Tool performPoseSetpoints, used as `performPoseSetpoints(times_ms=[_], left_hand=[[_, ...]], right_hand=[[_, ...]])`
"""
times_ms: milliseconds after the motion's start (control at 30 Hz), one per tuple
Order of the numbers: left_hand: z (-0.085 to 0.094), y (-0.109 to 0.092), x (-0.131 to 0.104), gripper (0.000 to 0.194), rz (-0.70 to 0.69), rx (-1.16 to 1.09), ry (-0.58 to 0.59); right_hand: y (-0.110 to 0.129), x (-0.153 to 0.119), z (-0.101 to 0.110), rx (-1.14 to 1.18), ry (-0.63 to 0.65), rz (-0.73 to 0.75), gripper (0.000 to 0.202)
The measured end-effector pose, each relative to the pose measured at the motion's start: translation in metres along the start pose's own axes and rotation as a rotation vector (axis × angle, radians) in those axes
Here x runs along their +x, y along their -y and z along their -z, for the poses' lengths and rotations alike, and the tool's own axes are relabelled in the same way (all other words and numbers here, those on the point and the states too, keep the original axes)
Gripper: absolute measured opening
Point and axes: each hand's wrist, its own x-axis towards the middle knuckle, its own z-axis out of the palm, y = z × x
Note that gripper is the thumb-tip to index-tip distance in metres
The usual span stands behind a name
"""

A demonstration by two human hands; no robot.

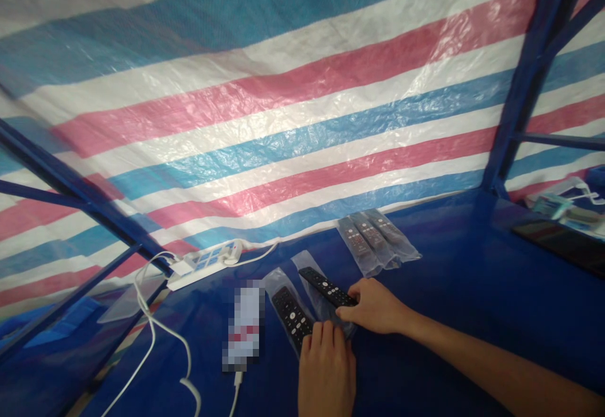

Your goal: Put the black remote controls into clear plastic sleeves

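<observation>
My right hand (pixel 375 307) pinches the near end of a black remote control (pixel 326 285) between thumb and fingers. That remote lies tilted over a clear plastic bag (pixel 302 259); whether it is partly inside, I cannot tell. My left hand (pixel 327 366) is closed, its fingers curled down between the near end of a second black remote control (pixel 286 307) and the first bag's near edge. What its fingertips grip is hidden. The second remote lies with another clear plastic bag (pixel 275 277) around or under it.
Several bagged remotes (pixel 371 234) lie side by side at the back of the blue table (pixel 454 266). A pixelated phone-like object (pixel 244 325) with a white cable lies left. Behind are a white power strip (pixel 205 264) and a striped plastic sheet (pixel 302 121). A dark flat panel (pixel 560 247) lies right.
</observation>
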Motion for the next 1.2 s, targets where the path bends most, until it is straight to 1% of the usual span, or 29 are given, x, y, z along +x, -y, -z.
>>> performPoseSetpoints(times_ms=[133,233,300,400,533,633,733,833,1067,1200], left_hand=[[0.004,0.002,-0.001,0.02,0.048,0.032,0.032],[0.006,0.005,0.003,0.022,0.05,0.06,0.02],[0.008,0.008,0.008,0.025,0.06,0.078,0.027],[0.017,0.01,0.022,0.029,0.125,0.093,0.097],[0.026,0.014,0.048,0.029,0.208,0.037,0.216],[0.028,0.019,0.067,0.03,0.231,-0.044,0.258],[0.027,0.024,0.078,0.03,0.199,-0.121,0.298],[0.025,0.026,0.083,0.03,0.18,-0.135,0.328],[0.028,0.02,0.081,0.03,0.159,-0.139,0.349],[0.025,0.018,0.077,0.031,0.118,-0.145,0.306]], right_hand=[[0.001,-0.001,0.001,-0.03,0.007,-0.001,0.029],[0.003,-0.006,0.011,-0.076,-0.021,0.037,0.027],[0.003,-0.011,0.024,-0.104,-0.052,0.076,0.026],[-0.001,-0.019,0.051,-0.125,-0.077,0.107,0.027],[-0.011,-0.03,0.084,-0.165,0.023,0.165,0.024],[-0.02,-0.036,0.098,-0.187,0.101,0.195,0.021],[-0.026,-0.039,0.102,-0.212,0.14,0.165,0.017],[-0.028,-0.041,0.101,-0.229,0.149,0.156,0.016],[-0.03,-0.041,0.098,-0.225,0.138,0.169,0.013],[-0.027,-0.038,0.094,-0.24,0.127,0.16,0.014]])
